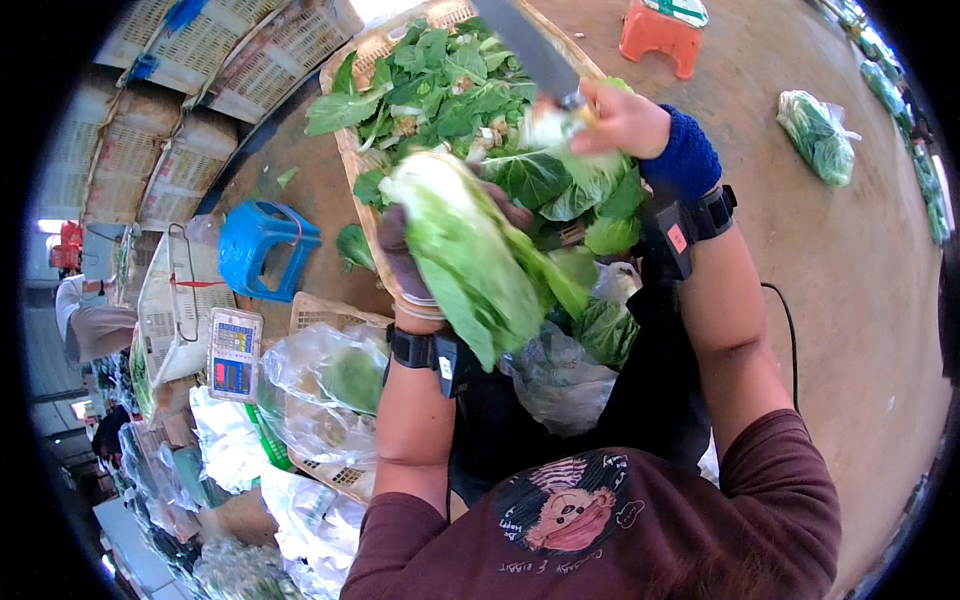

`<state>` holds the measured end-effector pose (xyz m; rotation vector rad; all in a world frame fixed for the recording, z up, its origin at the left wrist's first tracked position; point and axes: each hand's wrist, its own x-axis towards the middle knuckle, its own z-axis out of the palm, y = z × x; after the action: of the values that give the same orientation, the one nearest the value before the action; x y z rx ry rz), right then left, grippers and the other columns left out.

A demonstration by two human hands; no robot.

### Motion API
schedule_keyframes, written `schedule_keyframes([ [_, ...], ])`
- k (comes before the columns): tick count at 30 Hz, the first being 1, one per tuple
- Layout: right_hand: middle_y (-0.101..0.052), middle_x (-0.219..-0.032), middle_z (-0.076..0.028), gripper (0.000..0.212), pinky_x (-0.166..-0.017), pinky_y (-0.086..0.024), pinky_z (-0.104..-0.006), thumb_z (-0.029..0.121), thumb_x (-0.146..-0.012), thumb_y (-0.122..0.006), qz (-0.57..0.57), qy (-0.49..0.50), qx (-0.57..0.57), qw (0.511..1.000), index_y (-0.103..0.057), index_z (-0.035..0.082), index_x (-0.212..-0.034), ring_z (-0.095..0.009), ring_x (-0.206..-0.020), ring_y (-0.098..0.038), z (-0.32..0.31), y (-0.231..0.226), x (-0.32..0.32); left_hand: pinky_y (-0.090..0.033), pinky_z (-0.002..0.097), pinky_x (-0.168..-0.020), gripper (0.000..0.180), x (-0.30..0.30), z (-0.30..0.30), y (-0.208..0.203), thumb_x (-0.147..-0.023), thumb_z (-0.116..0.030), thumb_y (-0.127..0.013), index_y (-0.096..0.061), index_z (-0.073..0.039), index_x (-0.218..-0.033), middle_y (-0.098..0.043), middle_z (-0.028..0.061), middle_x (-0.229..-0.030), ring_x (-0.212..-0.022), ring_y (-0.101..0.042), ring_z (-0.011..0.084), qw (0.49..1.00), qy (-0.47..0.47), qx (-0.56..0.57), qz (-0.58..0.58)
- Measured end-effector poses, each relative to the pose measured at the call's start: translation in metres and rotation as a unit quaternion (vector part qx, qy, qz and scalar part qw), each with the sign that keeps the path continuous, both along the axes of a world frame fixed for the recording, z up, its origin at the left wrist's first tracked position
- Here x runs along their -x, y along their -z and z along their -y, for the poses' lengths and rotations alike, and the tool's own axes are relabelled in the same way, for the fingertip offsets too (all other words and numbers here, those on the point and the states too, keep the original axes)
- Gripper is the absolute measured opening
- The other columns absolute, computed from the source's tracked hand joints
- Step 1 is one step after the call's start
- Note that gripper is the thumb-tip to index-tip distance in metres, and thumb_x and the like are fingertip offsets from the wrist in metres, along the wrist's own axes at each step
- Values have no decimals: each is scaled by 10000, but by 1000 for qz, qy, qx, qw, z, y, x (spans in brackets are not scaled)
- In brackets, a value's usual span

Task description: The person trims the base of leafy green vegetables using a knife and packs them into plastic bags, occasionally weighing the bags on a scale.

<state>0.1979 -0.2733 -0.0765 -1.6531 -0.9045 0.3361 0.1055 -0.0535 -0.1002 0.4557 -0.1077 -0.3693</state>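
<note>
My left hand (403, 250), in a dark glove, is closed round a long head of leafy cabbage (455, 250), its white base up and its green leaves hanging toward my lap. Bare-fingered, my right hand (625, 122) grips a knife (535, 50) by the handle, the broad blade pointing up and away to the left. A pale, blurred piece of cabbage (550, 130) shows just below the knife. Beneath both hands, a basket (352, 165) holds a heap of loose green leaves (450, 90) and trimmed stem ends.
A blue stool (262, 245) and a scale (234, 352) stand at the left. Bagged greens (325, 385) lie in a crate beside my left forearm. An orange stool (660, 38) and a bag of greens (818, 140) are on the floor at the right. A black cable (792, 330) runs beside my right arm.
</note>
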Motion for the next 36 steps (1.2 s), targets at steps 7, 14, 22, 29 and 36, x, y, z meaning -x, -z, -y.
schedule_keyframes([
  [7,-608,-724,-38,412,-659,-460,-295,382,-749,-671,161,423,416,789,-590,92,-1031,-152,-692,-576,-17,18,-14,-431,473,-874,481,-38,-75,31,-794,-458,-513,-548,-79,-1088,-589,123,-1049,-972,-556,318,968,-248,-18,17],
  [14,-635,-852,-91,421,-737,-468,-333,333,-719,-705,159,272,11,949,-595,64,-1023,-196,-805,-612,-66,28,21,-392,476,-922,545,-37,-56,22,-801,-509,-490,-528,-79,-1133,-552,115,-1135,-1044,-515,308,964,-266,-17,22],
  [22,-635,-892,-26,305,-495,-412,-189,325,-856,-528,-148,-5,-153,977,-583,68,-1010,-43,-576,-464,-65,4,16,-336,520,-952,694,-25,-78,11,-759,-599,-491,-431,-106,-1245,-493,144,-1201,-1077,-480,329,968,-217,59,108],
  [29,-557,-768,-7,165,-523,-370,-178,150,-860,-495,-164,271,-74,946,-609,39,-902,-47,-621,-464,-41,28,23,-336,494,-958,700,91,-175,-17,-768,-572,-503,-419,-74,-1252,-471,146,-1225,-1103,-454,325,898,-390,68,190],
  [36,-588,-959,-91,217,-522,-443,-222,246,-913,-454,-266,264,-15,927,-475,54,-1012,-182,-746,-613,-42,33,61,-335,468,-964,706,271,-277,-3,-776,-546,-515,-406,-42,-1259,-449,147,-1249,-1130,-428,322,768,-618,-119,118],
])
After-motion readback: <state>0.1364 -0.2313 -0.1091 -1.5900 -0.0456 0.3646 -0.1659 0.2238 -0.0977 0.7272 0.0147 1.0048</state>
